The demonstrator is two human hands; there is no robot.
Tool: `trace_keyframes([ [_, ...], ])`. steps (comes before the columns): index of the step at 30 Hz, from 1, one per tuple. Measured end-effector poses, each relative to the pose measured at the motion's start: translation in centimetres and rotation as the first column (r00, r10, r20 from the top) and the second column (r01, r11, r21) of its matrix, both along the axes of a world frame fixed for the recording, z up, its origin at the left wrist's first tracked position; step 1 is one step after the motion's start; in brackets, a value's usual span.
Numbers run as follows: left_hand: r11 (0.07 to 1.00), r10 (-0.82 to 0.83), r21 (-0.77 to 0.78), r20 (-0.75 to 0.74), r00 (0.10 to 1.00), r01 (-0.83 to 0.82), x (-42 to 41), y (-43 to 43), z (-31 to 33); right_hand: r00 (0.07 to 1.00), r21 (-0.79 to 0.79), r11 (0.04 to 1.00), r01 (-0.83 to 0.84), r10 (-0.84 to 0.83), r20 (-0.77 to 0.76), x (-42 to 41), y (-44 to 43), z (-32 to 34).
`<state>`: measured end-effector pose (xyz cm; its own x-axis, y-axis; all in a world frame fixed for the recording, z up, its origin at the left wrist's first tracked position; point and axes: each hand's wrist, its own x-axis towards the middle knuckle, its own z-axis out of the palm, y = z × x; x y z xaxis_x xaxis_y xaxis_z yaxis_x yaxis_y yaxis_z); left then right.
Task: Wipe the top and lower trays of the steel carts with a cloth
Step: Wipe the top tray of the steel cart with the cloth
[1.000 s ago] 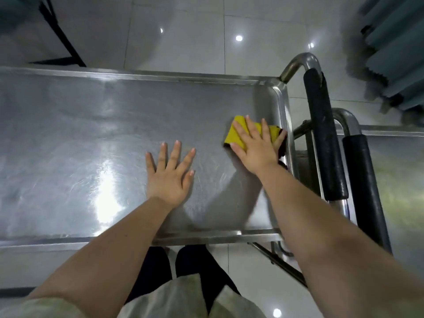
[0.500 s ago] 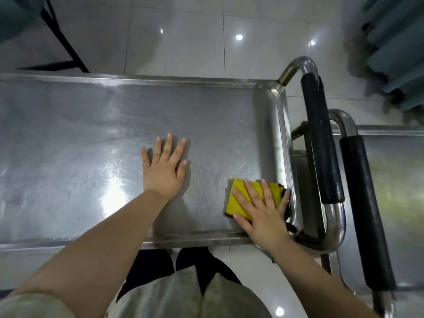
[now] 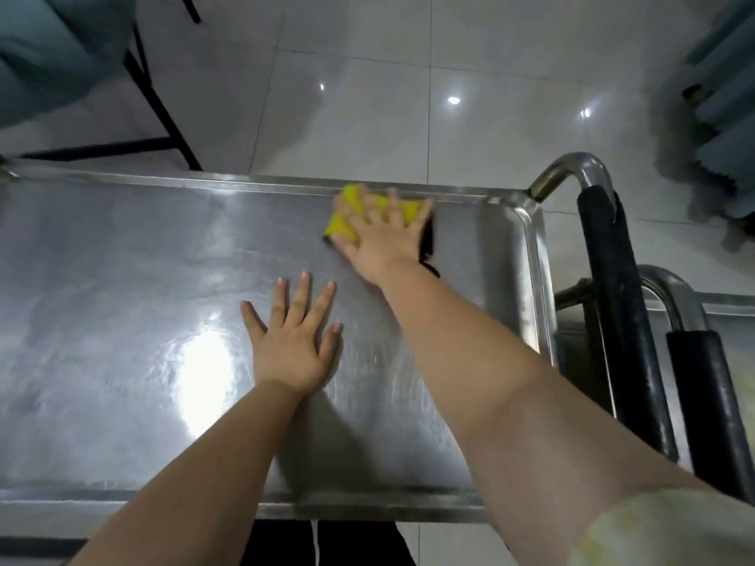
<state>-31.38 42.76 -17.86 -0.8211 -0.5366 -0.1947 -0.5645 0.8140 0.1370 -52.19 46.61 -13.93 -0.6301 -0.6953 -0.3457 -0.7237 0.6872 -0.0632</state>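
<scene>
Pressed cloth [image 3: 345, 222] along far rim of top tray [image 3: 245, 183] under spread right hand [image 3: 380, 239], braced on spread left hand [image 3: 292, 349], likely left lower trays undone.

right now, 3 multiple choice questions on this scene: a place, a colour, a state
1. Where on the top tray is the cloth? A near edge B far rim C left end
2. Cloth colour? A blue B yellow C white
3. The left hand is: A flat on the tray B gripping a handle C holding the cloth
Answers: 1 B, the right hand presses it by the far rim; 2 B, yellow shows around the fingers; 3 A, palm down on bare steel.
</scene>
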Motion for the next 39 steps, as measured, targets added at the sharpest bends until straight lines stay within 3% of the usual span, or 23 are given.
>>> trace_keyframes([
  [2,1.0,0.007,-0.003,-0.004,1.0,-0.007,0.2,0.0,-0.1,0.966,0.034,0.966,-0.256,0.256,-0.012,0.5,0.6,-0.3],
  [3,1.0,0.009,0.005,-0.009,1.0,-0.009,0.2,0.0,-0.1,0.963,0.024,0.964,-0.266,0.267,-0.029,-1.0,1.9,-0.4],
  [6,1.0,0.003,0.014,-0.02,1.0,-0.003,0.3,0.3,0.0,0.999,-0.022,0.999,0.042,-0.042,-0.028,-6.7,9.4,-0.1],
  [9,1.0,-0.004,0.023,0.002,1.0,0.004,0.0,0.7,0.2,0.909,0.019,0.913,0.409,-0.405,-0.097,-8.2,13.0,0.0],
  [11,0.999,-0.021,0.043,0.005,1.0,0.02,-0.1,0.4,0.5,0.858,-0.006,0.861,0.509,-0.508,-0.075,-5.2,8.8,0.0],
  [13,0.992,0.006,0.125,-0.079,0.997,0.004,0.0,-0.3,1.0,0.94,-0.031,0.94,0.339,-0.34,-0.015,-0.8,3.1,-0.3],
  [15,0.954,0.178,0.284,-0.282,0.943,-0.095,0.9,-1.5,1.8,1.0,-0.036,0.999,0.024,-0.023,0.021,3.1,-0.5,-0.4],
  [16,0.946,0.246,0.29,-0.349,0.904,-0.145,1.5,-2.4,2.2,0.996,-0.026,0.996,-0.083,0.084,0.039,3.7,-0.9,-0.1],
  [18,0.957,0.273,0.187,-0.334,0.902,-0.221,3.0,-5.2,2.3,0.991,-0.025,0.991,-0.129,0.13,0.033,1.4,0.6,0.1],
  [21,0.978,0.203,0.074,-0.099,0.974,-0.196,5.2,-9.4,2.0,0.983,-0.009,0.983,0.183,-0.183,-0.008,-3.8,7.3,0.2],
  [24,0.994,0.11,-0.018,0.036,0.993,-0.11,5.6,-10.3,1.5,0.79,-0.039,0.792,0.609,-0.611,-0.049,-6.2,12.4,0.4],
  [26,0.994,0.099,-0.043,0.044,0.994,-0.097,5.5,-9.8,1.4,0.682,-0.012,0.683,0.731,-0.731,-0.02,-4.7,9.4,1.0],
  [27,0.994,0.1,-0.047,0.048,0.994,-0.098,5.5,-9.7,1.3,0.683,-0.012,0.683,0.731,-0.731,-0.001,-3.2,6.4,1.1],
  [29,0.993,0.102,-0.059,0.056,0.993,-0.098,5.7,-9.9,0.9,0.823,-0.03,0.822,0.568,-0.568,0.027,0.8,-0.4,0.7],
  [31,0.994,0.1,-0.049,0.04,0.994,-0.098,5.8,-10.3,0.6,0.975,-0.038,0.975,0.22,-0.22,0.016,5.3,-6.0,-0.2],
  [33,0.995,0.093,-0.032,0.011,0.996,-0.093,6.0,-10.3,0.4,0.995,0.002,0.995,-0.099,0.099,0.007,7.4,-7.9,-0.3],
  [35,0.996,0.088,0.0,-0.006,0.996,-0.088,6.1,-10.3,0.5,0.986,0.012,0.986,-0.166,0.166,-0.013,4.8,-6.0,0.2],
  [37,0.997,0.081,0.005,0.002,0.997,-0.081,6.0,-10.2,0.6,0.997,-0.005,0.999,0.053,-0.053,-0.049,0.8,-0.3,0.0],
  [39,0.997,0.075,-0.008,0.015,0.997,-0.075,5.8,-10.1,0.6,0.911,-0.033,0.913,0.407,-0.409,-0.056,-2.6,7.1,0.1],
])
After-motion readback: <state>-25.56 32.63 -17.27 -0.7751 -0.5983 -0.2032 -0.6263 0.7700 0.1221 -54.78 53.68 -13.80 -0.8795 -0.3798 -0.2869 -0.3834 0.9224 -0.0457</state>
